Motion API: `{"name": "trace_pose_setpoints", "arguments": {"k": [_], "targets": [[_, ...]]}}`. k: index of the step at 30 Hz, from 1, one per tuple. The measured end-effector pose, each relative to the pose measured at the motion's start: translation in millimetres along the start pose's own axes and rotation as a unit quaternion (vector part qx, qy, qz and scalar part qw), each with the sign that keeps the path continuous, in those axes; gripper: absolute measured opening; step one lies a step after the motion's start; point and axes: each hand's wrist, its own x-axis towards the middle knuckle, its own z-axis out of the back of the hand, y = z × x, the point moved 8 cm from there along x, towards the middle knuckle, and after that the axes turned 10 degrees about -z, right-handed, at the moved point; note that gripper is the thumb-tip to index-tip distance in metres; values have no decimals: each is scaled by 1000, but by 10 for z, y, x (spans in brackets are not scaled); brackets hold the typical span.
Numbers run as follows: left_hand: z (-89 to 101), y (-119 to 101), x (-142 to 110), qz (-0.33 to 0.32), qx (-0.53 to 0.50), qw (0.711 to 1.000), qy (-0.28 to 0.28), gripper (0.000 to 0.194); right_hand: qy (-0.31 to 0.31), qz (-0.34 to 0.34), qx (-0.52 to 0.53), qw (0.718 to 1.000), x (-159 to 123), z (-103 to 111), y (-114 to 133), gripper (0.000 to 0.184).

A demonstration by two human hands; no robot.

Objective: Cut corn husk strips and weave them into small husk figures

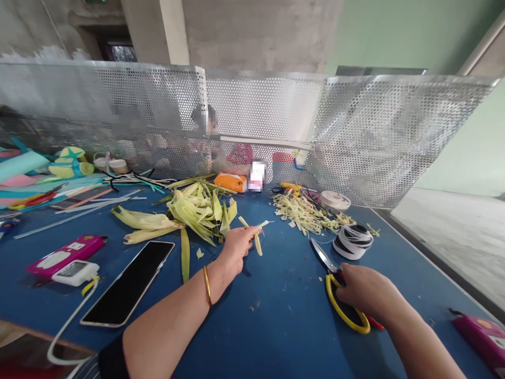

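Note:
Pale strips of corn husk (258, 245), crossing each other, are pinched between the thumb and fingers of my left hand (235, 246), just above the middle of the blue table. A gold bangle circles that wrist. On the right, my right hand (366, 289) is closed on the handles of a pair of scissors (328, 284) with yellow and red grips; its fingertips are partly hidden. The blades lie pointing away from me. Beside the blade tips is a spool of black and white thread (352, 242). A pile of corn husks (197, 208) lies left of my left hand.
Husk scraps (295, 211) are heaped behind the spool. A phone (130, 281), a magenta box-like device (69, 255) and a white cable (65, 329) lie on the left. A perforated metal screen (260, 108) borders the back, with a person beyond it. An orange packet (231, 182) stands before it.

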Motion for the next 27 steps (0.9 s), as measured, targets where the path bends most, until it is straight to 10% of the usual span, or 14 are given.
{"name": "trace_pose_setpoints", "arguments": {"k": [11, 14, 18, 20, 27], "targets": [[-2, 10, -14, 16, -65, 998, 2, 20, -128, -18, 159, 979, 149, 208, -112, 54], [-13, 49, -20, 23, -66, 998, 3, 24, -66, 37, 430, 900, 101, 230, -54, 50], [-29, 84, -26, 25, -78, 997, -1, 27, 177, 164, 693, 680, -128, 117, 424, 35], [-35, 94, -24, 22, -79, 997, -3, 26, 255, 177, 720, 620, -264, 62, 628, 37], [-59, 99, -15, -10, -58, 998, -5, 25, 270, 201, 687, 644, -417, 24, 780, 72]]}}
